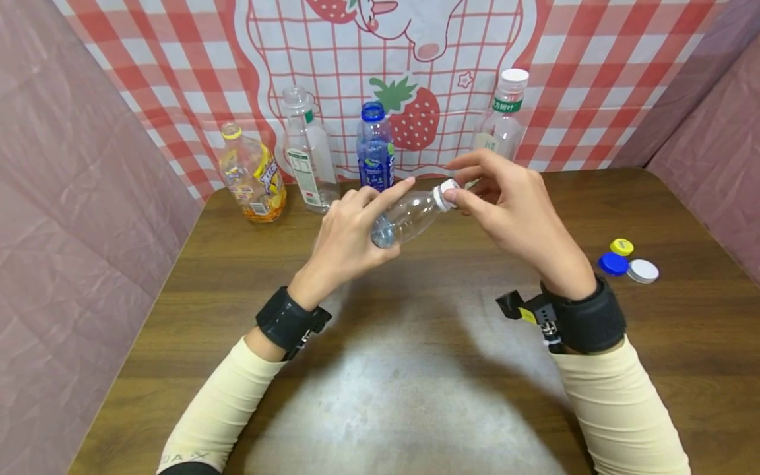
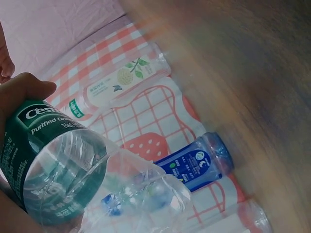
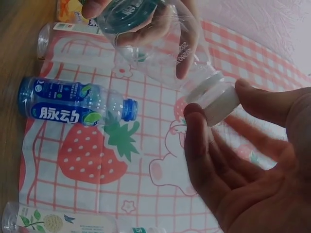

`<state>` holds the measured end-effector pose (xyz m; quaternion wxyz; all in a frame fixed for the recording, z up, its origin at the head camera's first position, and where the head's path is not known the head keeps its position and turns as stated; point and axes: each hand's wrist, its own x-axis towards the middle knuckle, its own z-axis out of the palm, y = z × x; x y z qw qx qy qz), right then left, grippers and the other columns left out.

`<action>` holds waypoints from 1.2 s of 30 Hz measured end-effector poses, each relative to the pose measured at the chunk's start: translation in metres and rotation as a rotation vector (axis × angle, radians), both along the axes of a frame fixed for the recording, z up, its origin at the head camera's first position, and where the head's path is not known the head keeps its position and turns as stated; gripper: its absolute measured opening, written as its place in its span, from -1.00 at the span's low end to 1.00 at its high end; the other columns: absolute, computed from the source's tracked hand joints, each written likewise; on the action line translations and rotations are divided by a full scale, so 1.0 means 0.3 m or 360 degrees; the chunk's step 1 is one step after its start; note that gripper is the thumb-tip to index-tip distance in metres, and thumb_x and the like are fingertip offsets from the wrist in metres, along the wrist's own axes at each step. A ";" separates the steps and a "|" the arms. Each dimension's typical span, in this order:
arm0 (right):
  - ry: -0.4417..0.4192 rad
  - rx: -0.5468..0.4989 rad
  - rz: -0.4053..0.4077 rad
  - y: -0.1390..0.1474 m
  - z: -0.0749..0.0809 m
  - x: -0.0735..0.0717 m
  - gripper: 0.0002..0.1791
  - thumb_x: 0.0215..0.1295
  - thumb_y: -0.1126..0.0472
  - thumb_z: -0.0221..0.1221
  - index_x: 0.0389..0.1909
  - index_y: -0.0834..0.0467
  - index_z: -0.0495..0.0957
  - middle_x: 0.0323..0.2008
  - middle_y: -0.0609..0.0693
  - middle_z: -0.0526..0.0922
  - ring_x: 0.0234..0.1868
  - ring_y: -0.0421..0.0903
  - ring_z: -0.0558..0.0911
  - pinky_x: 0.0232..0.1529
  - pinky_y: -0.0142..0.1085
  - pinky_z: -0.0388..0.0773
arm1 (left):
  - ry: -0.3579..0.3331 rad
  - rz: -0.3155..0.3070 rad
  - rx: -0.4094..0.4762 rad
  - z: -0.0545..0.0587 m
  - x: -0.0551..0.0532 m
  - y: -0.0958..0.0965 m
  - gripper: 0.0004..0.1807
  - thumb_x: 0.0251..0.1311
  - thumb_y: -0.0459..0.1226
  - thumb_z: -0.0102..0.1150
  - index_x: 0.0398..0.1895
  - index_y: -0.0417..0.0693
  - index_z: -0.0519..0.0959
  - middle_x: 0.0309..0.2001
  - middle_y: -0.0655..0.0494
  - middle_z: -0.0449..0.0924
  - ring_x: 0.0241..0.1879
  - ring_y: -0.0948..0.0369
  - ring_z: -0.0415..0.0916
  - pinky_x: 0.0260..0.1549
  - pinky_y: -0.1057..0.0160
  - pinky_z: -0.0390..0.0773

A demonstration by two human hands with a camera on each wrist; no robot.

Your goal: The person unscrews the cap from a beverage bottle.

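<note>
My left hand [image 1: 350, 234] grips a clear plastic bottle [image 1: 415, 214] round its body, tilted with the neck up to the right. The left wrist view shows its green label [image 2: 43, 121], with the thumb on it. At the mouth, my right hand [image 1: 516, 204] pinches a white cap [image 1: 446, 194] between thumb and fingertips. In the right wrist view the cap [image 3: 221, 103] is at the end of the neck, just past the white ring; how tightly it sits I cannot tell. Both hands are above the table.
Along the back stand a yellow-labelled bottle [image 1: 252, 175], a clear bottle [image 1: 309, 155], a blue bottle [image 1: 375, 148] and a white-capped bottle [image 1: 501, 125]. On the wooden table [image 1: 356, 396] at right lie yellow [image 1: 621, 247], blue [image 1: 613, 264] and white [image 1: 643, 270] caps.
</note>
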<state>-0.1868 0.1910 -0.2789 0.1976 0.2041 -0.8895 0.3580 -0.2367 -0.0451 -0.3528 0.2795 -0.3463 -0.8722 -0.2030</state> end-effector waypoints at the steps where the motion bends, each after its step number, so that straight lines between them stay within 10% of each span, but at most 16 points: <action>1: -0.0055 -0.0008 -0.0026 0.001 0.001 0.001 -0.63 0.27 0.00 0.21 0.02 0.09 0.57 -0.22 0.01 0.72 -0.39 -0.20 0.65 -0.43 -0.50 0.51 | 0.0008 0.0002 -0.0002 -0.001 0.000 0.000 0.03 -0.23 0.00 0.42 0.43 0.54 0.15 -0.17 0.15 0.51 -0.27 0.20 0.39 -0.38 0.25 0.32; 12: -0.0359 -0.0070 -0.0002 0.016 0.007 0.001 -0.64 0.24 -0.07 0.22 -0.17 0.15 0.61 -0.44 0.06 0.68 -0.52 -0.18 0.67 -0.47 -0.36 0.62 | 0.0100 0.0029 -0.0048 -0.006 -0.004 0.001 0.03 -0.22 0.01 0.43 0.43 0.53 0.14 -0.18 0.14 0.52 -0.27 0.18 0.39 -0.40 0.24 0.30; 25: -0.0309 -0.0082 -0.0039 0.024 0.001 0.002 -0.67 0.21 -0.07 0.25 -0.18 0.09 0.61 -0.44 0.03 0.70 -0.53 -0.17 0.64 -0.50 -0.37 0.59 | 0.0142 0.0005 -0.0069 0.003 0.004 0.013 0.03 -0.21 0.02 0.43 0.44 0.53 0.13 -0.16 0.14 0.52 -0.27 0.17 0.39 -0.39 0.22 0.30; 36: 0.0041 0.0060 0.0154 0.031 -0.005 -0.012 -0.72 0.10 0.28 0.35 -0.13 0.13 0.61 -0.23 -0.04 0.68 -0.32 -0.26 0.62 -0.32 -0.57 0.54 | 0.0040 0.0006 -0.0033 -0.010 -0.003 0.009 -0.01 -0.16 0.01 0.38 0.43 0.54 0.13 -0.17 0.12 0.52 -0.25 0.17 0.42 -0.38 0.23 0.35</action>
